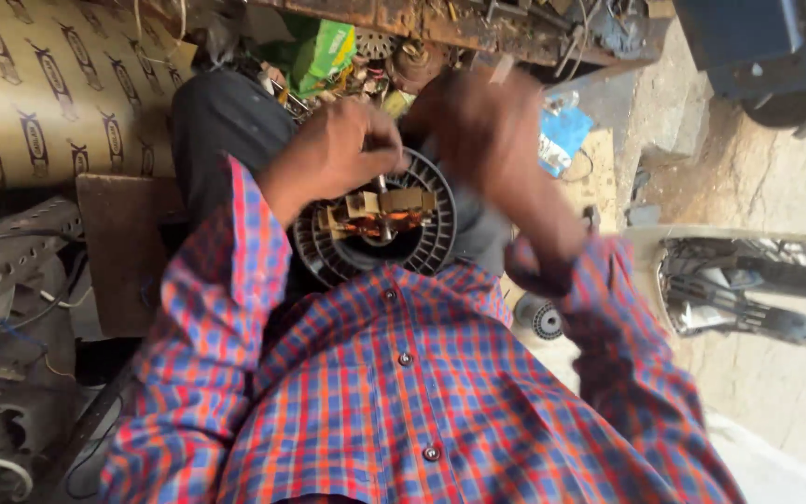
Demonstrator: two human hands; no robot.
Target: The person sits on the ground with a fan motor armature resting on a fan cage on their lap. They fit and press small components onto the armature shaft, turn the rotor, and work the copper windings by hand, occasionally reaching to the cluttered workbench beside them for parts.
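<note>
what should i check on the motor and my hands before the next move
1. Left hand grips the top of the round black motor housing: ok.
2. Right hand steady on the motor: cannot tell, it is blurred.
3. Copper windings and shaft exposed and in view between the hands: ok.
4. Motor firmly supported against the lap: cannot tell, the plaid shirt hides its lower edge.
5. Space around the hands free of clutter: not ok, loose parts and a green packet lie just beyond them.
</note>
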